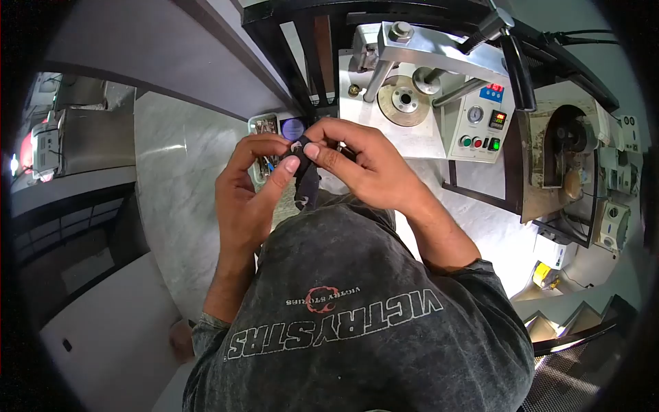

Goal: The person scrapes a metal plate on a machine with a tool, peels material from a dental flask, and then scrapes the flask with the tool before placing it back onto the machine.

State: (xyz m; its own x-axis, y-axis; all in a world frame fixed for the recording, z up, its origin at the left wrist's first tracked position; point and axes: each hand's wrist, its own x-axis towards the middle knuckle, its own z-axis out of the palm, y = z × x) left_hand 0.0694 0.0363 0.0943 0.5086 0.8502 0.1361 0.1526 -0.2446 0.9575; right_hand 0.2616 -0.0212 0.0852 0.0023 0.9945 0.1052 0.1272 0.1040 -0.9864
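In front of my chest, both hands hold a dark, soft-looking strip (309, 184) with small shiny pieces on it. My left hand (252, 180) pinches its upper part from the left, thumb against fingers. From the right, my right hand (357, 161) grips the same part between thumb and fingers. A small shiny piece (296, 146) shows between the fingertips, partly covered. The strip's lower end hangs down towards my shirt, with another curved shiny piece (302, 200) near its tip. Exactly what the strip is cannot be made out.
Just beyond my hands stand a tray of small parts (254, 127) and a round purple-blue item (293, 129). To the right is a bench press (446, 48) with a round metal disc (406, 101), a lever and a control panel (480, 123). A brown-sided machine (559, 151) stands further right.
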